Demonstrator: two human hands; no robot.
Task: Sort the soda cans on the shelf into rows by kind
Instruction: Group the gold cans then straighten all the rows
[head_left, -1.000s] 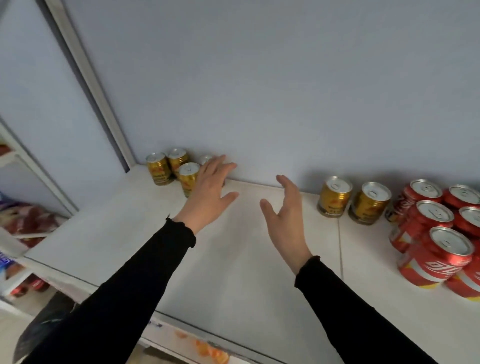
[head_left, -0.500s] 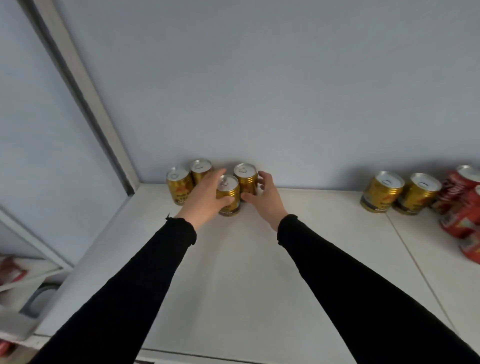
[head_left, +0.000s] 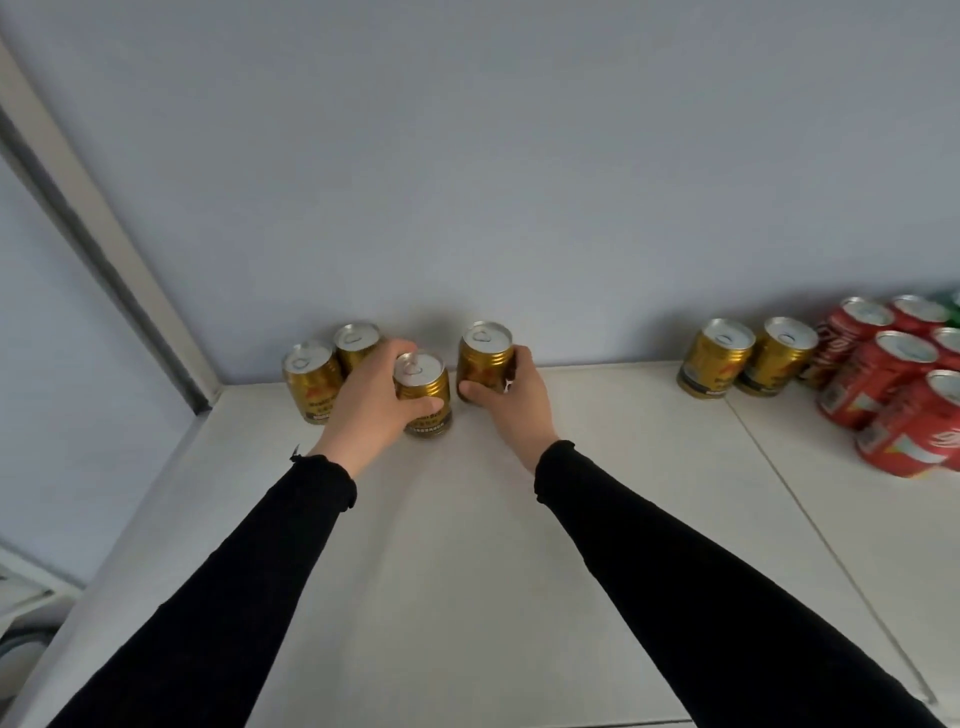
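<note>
Two black sleeves (head_left: 249, 587) reach away from the near edge of a white shelf (head_left: 467, 597), across a matte surface with a thin seam (head_left: 810, 514) running from the back edge toward the near right corner. Past the left edge, lower shelving (head_left: 21, 597) shows only as a blur.

Toward the back left corner the left hand (head_left: 371, 402) wraps a gold can (head_left: 422, 387), thumb across its front and fingers curled behind it; the can stands upright on the shelf. Just beside it, nearer the wall, the right hand (head_left: 514, 392) clamps a second gold can (head_left: 485, 358), thumb low on the front and fingers round its right side. Whether this can rests on the shelf or is raised slightly cannot be told. The two held cans stand close but apart.

Behind the left hand, in the back left corner, two more gold cans (head_left: 311, 376) stand upright, touching each other. All are short, with ribbed shoulders, silver pull-tab lids and a dark band of print at the base.

Along the back edge toward the right, a pair of the same gold cans (head_left: 714, 358) stands side by side against the wall. Just beside them, a cluster of red cans (head_left: 878, 379) with white lettering fills the back right corner, running out of frame, and a sliver of something green (head_left: 950, 299) shows behind them.

A plain pale blue-grey wall (head_left: 519, 182) rises behind the shelf, and a white upright post (head_left: 104, 228) slants up from the back left corner.
</note>
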